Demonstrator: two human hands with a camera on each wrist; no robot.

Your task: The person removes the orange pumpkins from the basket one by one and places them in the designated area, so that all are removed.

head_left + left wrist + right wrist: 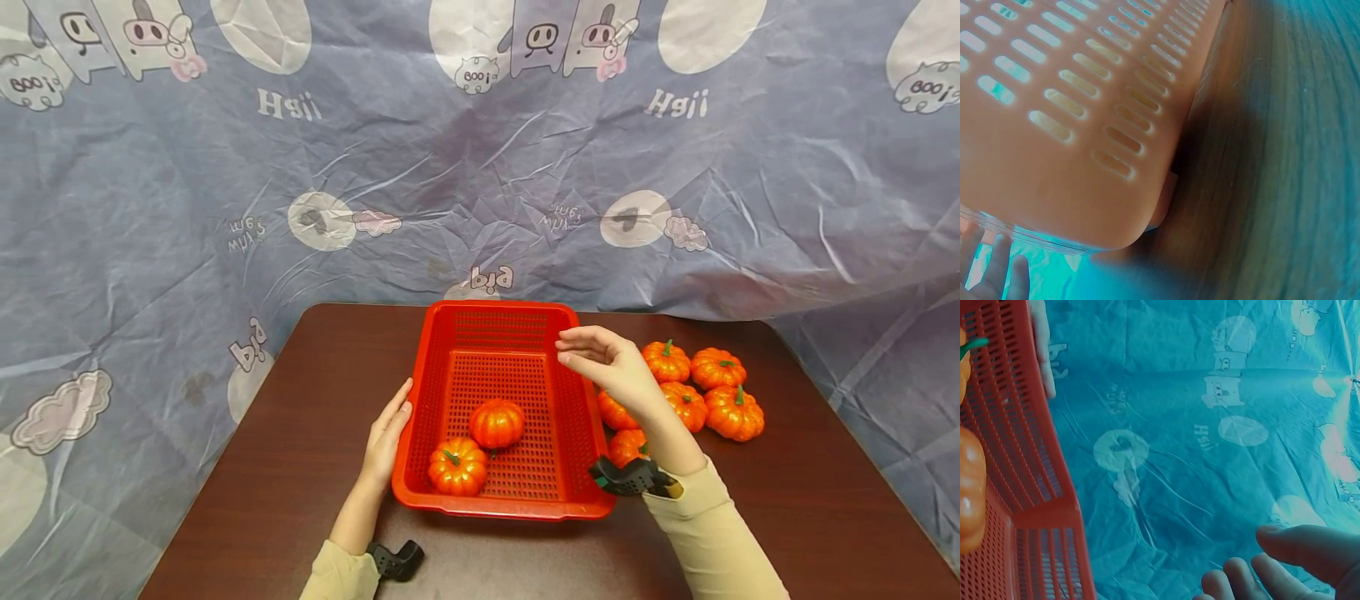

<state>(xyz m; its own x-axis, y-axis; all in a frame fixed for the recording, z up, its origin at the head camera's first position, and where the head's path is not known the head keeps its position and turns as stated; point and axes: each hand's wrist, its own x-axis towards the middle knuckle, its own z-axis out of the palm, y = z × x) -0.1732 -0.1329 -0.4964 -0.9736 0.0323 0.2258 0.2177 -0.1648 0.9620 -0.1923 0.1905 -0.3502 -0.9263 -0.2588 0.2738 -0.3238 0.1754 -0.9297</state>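
Observation:
A red perforated plastic basket (558, 408) stands on the table with two small orange pumpkins inside, one pumpkin (457, 467) at its near left and another pumpkin (497, 423) beside it. My left hand (386, 442) rests along the basket's left side, fingers extended; in the left wrist view its fingers (999, 265) show by the rim. My right hand (611, 367) hovers over the basket's right rim, fingers loosely bent and holding nothing. In the right wrist view, thumb and fingers stand apart with nothing between them.
Several more orange pumpkins (735, 412) lie grouped on the brown table (817, 500) right of the basket, partly hidden behind my right arm. A grey-blue printed cloth (465, 183) hangs behind the table and at both sides.

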